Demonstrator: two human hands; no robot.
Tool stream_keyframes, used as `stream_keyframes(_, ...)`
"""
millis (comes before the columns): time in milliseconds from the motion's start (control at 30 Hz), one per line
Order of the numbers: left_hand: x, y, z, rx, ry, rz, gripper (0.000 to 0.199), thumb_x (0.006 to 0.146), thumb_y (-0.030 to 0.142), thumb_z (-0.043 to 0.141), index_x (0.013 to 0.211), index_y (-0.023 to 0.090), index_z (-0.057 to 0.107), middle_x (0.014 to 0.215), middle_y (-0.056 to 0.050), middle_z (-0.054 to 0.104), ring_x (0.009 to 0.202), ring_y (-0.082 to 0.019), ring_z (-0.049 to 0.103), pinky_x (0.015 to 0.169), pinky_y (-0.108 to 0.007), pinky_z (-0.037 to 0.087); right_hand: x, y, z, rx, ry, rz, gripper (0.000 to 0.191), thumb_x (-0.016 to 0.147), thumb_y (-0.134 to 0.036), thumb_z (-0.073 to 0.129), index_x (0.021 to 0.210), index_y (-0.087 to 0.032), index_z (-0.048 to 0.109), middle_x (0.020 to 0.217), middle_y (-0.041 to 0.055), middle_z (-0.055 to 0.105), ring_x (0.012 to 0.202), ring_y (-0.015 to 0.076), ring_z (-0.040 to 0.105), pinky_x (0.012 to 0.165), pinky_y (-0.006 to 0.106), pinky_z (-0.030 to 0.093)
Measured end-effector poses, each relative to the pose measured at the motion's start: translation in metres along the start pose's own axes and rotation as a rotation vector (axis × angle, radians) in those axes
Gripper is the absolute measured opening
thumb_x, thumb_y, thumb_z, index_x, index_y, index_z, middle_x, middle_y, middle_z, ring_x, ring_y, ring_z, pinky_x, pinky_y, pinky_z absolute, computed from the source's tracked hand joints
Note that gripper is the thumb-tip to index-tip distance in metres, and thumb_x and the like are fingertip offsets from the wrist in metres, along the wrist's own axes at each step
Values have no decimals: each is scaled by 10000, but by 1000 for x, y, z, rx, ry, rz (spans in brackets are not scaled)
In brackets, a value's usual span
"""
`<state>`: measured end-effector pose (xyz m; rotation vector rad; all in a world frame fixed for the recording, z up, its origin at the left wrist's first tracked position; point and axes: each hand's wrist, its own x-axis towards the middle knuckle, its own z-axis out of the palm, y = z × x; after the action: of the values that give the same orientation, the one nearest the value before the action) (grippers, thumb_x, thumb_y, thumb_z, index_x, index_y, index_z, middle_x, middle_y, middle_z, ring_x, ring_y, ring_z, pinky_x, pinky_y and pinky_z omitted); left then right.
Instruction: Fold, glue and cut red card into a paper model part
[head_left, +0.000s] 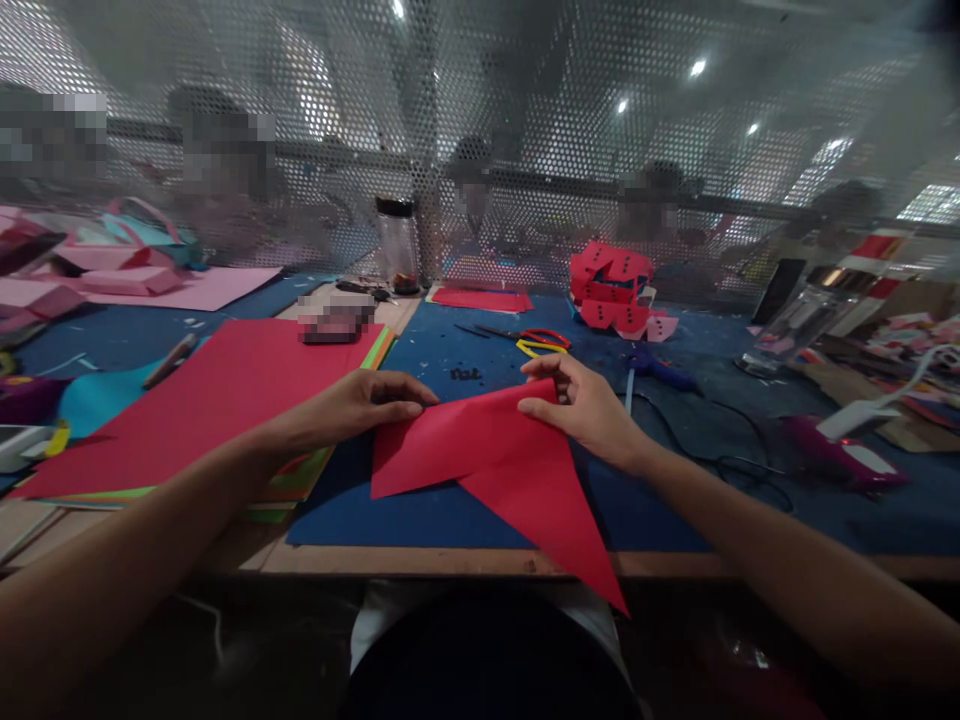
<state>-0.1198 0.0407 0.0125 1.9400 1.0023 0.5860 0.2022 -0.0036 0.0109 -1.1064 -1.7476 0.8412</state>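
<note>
A folded sheet of red paper [480, 440] is held at its upper edge over the blue table mat [420, 520]. My left hand [367, 405] pinches the paper's upper left corner. With thumb and fingers, my right hand [581, 410] grips the upper right corner. One pointed flap of the paper hangs down past the table's front edge. Just beyond my hands lie scissors [536, 342] with red and yellow handles, and some small black pieces [465, 375].
Stacked coloured paper [217, 390] lies at the left, a phone [337, 318] on it. A blue glue gun [664, 370] with its cord is at the right. Behind stand a red paper model [611, 290], a jar [396, 245] and a perforated metal screen [525, 120]. A clear bottle [795, 310] leans at right.
</note>
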Motion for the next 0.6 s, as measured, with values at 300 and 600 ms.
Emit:
stream_keyframes(300,-2,5,1,-170,171,-9,335,788,488,840,1006,239,791,876,-28,751,768,-150,658,690,-232,523,5,4,-1,53,-40,208,472,808,-473,776,1148,-184,621,1114,98,688,969,214,668,834,346,539)
stream_keyframes(600,-1,0,-2,-170,225,-29,361,776,522,840,993,238,785,883,-21,753,795,-150,660,694,-220,523,4,6,-2,153,-195,307,355,829,-385,778,1084,-190,629,1051,85,755,950,217,714,836,341,546)
